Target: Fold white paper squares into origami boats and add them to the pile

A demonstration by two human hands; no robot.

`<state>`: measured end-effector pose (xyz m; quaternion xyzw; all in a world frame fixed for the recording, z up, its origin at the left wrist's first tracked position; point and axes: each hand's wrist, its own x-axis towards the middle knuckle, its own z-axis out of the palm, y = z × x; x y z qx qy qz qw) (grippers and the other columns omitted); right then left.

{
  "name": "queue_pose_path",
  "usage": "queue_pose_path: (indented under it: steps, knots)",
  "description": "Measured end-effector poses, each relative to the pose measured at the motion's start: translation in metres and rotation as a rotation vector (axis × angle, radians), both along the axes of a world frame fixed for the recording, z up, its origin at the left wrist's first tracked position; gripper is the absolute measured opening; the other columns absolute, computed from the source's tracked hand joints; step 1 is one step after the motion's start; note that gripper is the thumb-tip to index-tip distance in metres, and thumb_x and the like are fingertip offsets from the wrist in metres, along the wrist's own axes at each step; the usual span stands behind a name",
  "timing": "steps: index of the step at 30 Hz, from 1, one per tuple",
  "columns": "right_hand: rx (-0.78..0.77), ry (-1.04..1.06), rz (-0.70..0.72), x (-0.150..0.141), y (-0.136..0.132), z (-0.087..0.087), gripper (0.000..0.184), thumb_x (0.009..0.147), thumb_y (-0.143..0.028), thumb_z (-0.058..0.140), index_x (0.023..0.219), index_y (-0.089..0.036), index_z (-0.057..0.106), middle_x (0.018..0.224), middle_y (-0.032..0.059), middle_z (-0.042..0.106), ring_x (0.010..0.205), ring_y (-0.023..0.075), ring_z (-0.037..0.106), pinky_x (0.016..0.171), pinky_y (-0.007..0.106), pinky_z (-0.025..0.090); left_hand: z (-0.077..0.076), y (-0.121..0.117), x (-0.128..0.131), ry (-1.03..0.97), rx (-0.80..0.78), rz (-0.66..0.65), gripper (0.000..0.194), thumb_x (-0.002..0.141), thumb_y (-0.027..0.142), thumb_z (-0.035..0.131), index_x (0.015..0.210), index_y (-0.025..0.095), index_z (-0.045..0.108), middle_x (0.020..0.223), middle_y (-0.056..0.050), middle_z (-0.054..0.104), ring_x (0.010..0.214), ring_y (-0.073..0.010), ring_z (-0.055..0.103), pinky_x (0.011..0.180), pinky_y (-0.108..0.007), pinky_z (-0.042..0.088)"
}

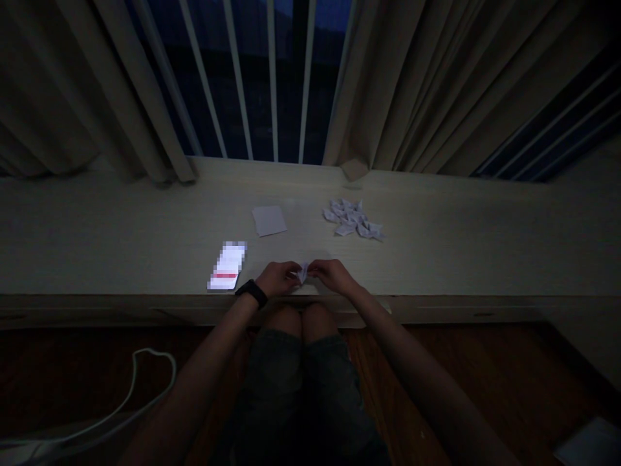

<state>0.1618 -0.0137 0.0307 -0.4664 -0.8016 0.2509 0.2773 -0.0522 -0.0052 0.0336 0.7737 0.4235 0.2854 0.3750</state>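
My left hand (277,278) and my right hand (333,275) meet near the front edge of a long pale window ledge (436,259). Between their pinched fingertips is a small piece of folded white paper (303,272), held from both sides. A black band sits on my left wrist. Farther back to the right lies a pile of several small folded white paper pieces (354,220). A flat square sheet of white paper (269,221) rests behind my hands to the left.
A lit phone (228,266) lies on the ledge left of my left hand. Curtains (427,84) and a barred dark window (262,77) stand behind. A white cable (121,401) runs over the dark wooden floor at lower left. My knees are under the ledge.
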Motion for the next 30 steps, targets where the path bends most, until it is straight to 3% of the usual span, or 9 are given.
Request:
queue_pose_path:
  steps: [3, 7, 11, 16, 21, 26, 30]
  knots:
    - [-0.020, 0.043, 0.041, 0.001, 0.001, -0.002, 0.014, 0.083, -0.025, 0.058, 0.087, -0.022, 0.072, 0.084, 0.0022, 0.072, 0.078, 0.0170, 0.064, 0.072, 0.025, 0.044, -0.001, -0.001, -0.002, 0.089, 0.038, -0.022, 0.033, 0.068, 0.017, 0.063, 0.099, 0.024, 0.071, 0.089, -0.003, 0.073, 0.077, -0.0189, 0.067, 0.069, -0.025, 0.049]
    - [-0.129, 0.230, 0.072, -0.001, 0.003, -0.009, 0.017, 0.083, -0.029, 0.057, 0.090, -0.020, 0.069, 0.082, 0.0025, 0.071, 0.072, 0.0153, 0.064, 0.069, 0.025, 0.047, 0.000, 0.003, -0.001, 0.144, 0.084, -0.042, 0.019, 0.074, 0.023, 0.061, 0.088, 0.024, 0.073, 0.085, -0.003, 0.073, 0.078, -0.0191, 0.065, 0.073, -0.026, 0.047]
    - [-0.225, 0.435, -0.009, -0.007, 0.001, -0.011, 0.034, 0.084, -0.035, 0.056, 0.114, -0.021, 0.059, 0.088, 0.0038, 0.069, 0.068, 0.0137, 0.065, 0.063, 0.025, 0.051, 0.001, 0.009, 0.001, 0.049, 0.002, 0.012, 0.020, 0.079, 0.034, 0.057, 0.085, 0.020, 0.071, 0.083, -0.004, 0.071, 0.075, -0.0172, 0.063, 0.067, -0.025, 0.047]
    - [-0.283, 0.546, -0.079, -0.019, -0.006, -0.005, 0.040, 0.086, -0.043, 0.052, 0.121, -0.023, 0.055, 0.102, 0.0070, 0.066, 0.071, 0.0144, 0.066, 0.058, 0.024, 0.052, 0.005, 0.009, 0.005, -0.152, -0.161, 0.051, 0.028, 0.083, 0.041, 0.052, 0.079, 0.015, 0.062, 0.077, -0.005, 0.066, 0.062, -0.0136, 0.061, 0.057, -0.024, 0.047]
    - [-0.414, 0.663, -0.023, -0.029, -0.012, 0.000, 0.042, 0.083, -0.054, 0.054, 0.102, -0.019, 0.068, 0.093, 0.0076, 0.068, 0.075, 0.0184, 0.067, 0.064, 0.031, 0.054, 0.006, 0.003, 0.009, -0.306, -0.223, 0.127, 0.030, 0.077, 0.045, 0.061, 0.077, 0.016, 0.053, 0.066, -0.002, 0.062, 0.053, -0.0120, 0.059, 0.051, -0.023, 0.045]
    - [-0.582, 0.837, 0.047, -0.031, -0.017, -0.002, 0.043, 0.079, -0.054, 0.059, 0.092, -0.015, 0.069, 0.082, 0.0075, 0.069, 0.073, 0.0181, 0.065, 0.070, 0.034, 0.053, 0.002, 0.001, 0.014, -0.299, -0.188, 0.243, 0.031, 0.076, 0.046, 0.062, 0.073, 0.017, 0.051, 0.058, 0.000, 0.059, 0.051, -0.0123, 0.055, 0.051, -0.023, 0.043]
    - [-0.542, 0.895, -0.114, -0.034, -0.019, -0.006, 0.033, 0.069, -0.047, 0.071, 0.072, -0.014, 0.066, 0.066, 0.0031, 0.065, 0.061, 0.0138, 0.061, 0.065, 0.029, 0.051, -0.003, 0.002, 0.016, -0.263, -0.107, 0.340, 0.030, 0.073, 0.046, 0.064, 0.072, 0.016, 0.058, 0.067, -0.002, 0.062, 0.062, -0.0142, 0.058, 0.058, -0.025, 0.045]
